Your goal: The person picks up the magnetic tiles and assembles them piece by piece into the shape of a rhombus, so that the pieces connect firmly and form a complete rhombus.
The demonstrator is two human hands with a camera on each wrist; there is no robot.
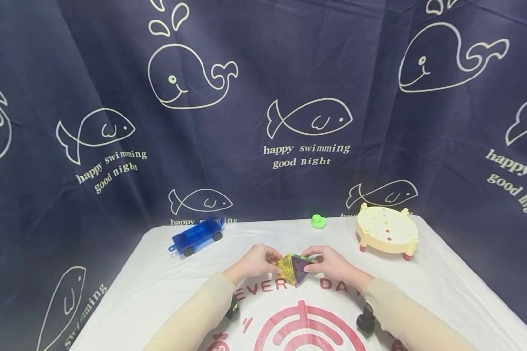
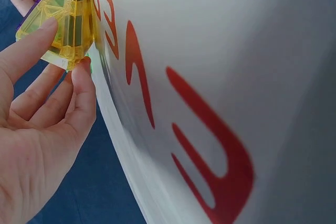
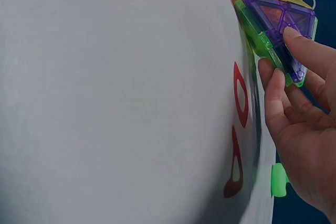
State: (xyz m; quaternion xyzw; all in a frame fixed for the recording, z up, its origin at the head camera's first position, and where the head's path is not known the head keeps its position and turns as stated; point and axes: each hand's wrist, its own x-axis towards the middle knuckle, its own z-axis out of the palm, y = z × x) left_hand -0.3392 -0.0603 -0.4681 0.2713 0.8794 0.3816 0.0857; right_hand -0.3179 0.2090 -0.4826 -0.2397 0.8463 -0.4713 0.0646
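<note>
A small pyramid of see-through magnetic tiles (image 1: 293,269) stands between both hands over the middle of the table. Its yellow tile (image 2: 69,22) faces the left hand (image 1: 258,262), whose thumb presses that face while the other fingers curl round the far edge. On the other side the right hand (image 1: 331,265) pinches the purple tile (image 3: 270,15), thumb on the front and fingers behind. A green tile (image 3: 261,43) shows along the edge in the right wrist view. The pyramid's underside is hidden in the head view.
A blue toy wagon (image 1: 197,237) with black wheels is at the back left of the white table (image 1: 158,273). At the back edge sits a green rubber duck (image 1: 318,222). A round cream pegboard stool (image 1: 387,226) on short legs stands at the back right.
</note>
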